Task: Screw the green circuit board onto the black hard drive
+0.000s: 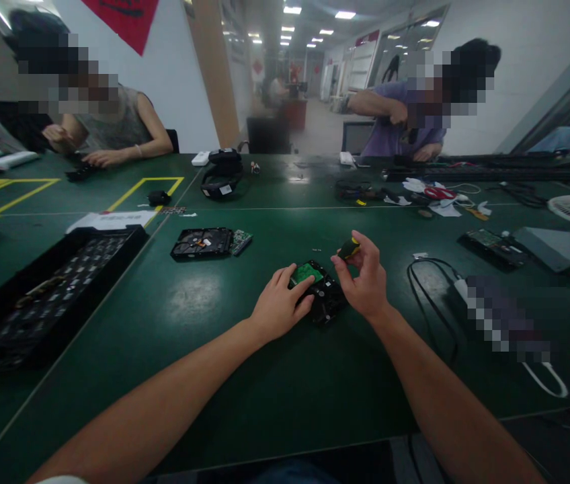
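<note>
Two hands close together at the middle of the green surface (265, 403), forearms reaching in from the near edge. Left hand (279, 306) laid palm-down, fingers loosely spread, fingertips pressing on the green circuit board (306, 273) of a black hard drive (326, 302); resting on it rather than wrapped round it. Right hand (365, 282) pinched shut on a small screwdriver (349, 249) with a yellow-and-black handle, raised just above the drive's far right part; tip hidden behind the fingers.

Hard drive flat on the surface, directly between the two hands: touching the left, just beneath the right. Long axis seemingly slanted from far left to near right. Left hand the nearer, already in contact.

Further left and farther off, a second hard drive (201, 243), well apart. Long black tray (48, 289) along the left side. At the far edge, two other people (113, 128) (390, 128) seated, their own hands busy.
</note>
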Action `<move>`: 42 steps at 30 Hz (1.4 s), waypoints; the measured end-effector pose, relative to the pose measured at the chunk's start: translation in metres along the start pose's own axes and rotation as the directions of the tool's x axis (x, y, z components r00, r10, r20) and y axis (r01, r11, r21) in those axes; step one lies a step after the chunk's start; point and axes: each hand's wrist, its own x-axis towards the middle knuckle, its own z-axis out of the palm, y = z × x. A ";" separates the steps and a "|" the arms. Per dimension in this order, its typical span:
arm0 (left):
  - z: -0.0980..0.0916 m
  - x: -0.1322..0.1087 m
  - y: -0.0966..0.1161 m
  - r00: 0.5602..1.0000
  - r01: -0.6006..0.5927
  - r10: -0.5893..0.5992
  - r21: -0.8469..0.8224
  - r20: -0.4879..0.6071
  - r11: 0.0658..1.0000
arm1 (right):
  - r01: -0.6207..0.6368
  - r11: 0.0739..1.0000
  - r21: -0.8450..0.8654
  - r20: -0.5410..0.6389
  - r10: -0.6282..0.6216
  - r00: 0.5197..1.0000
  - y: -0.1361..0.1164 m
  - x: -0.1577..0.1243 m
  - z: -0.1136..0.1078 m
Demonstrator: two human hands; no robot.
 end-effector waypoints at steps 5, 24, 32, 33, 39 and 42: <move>0.000 -0.001 -0.002 1.000 0.001 0.000 -0.039 0.009 0.999 | -0.013 1.000 0.026 -0.008 0.013 1.000 0.003 -0.002 0.003; -0.004 -0.001 -0.002 1.000 -0.018 0.019 -0.069 0.017 0.997 | -0.037 0.999 -0.004 -0.013 0.037 0.999 0.002 -0.001 0.006; -0.005 -0.001 -0.004 0.999 -0.027 0.029 -0.079 0.031 0.996 | -0.024 0.999 -0.048 -0.025 0.023 0.999 0.005 0.003 0.009; -0.005 -0.001 -0.004 0.999 -0.025 0.027 -0.078 0.031 0.997 | -0.016 0.999 -0.051 -0.019 0.015 1.000 0.005 0.003 0.009; -0.007 -0.001 -0.002 0.999 -0.022 0.025 -0.080 0.037 0.997 | 0.032 0.997 -0.067 0.010 -0.031 0.999 0.000 0.007 0.011; -0.007 -0.001 -0.003 0.999 -0.014 0.017 -0.085 0.038 0.996 | 0.039 0.997 -0.072 0.034 -0.037 0.999 -0.003 0.007 0.009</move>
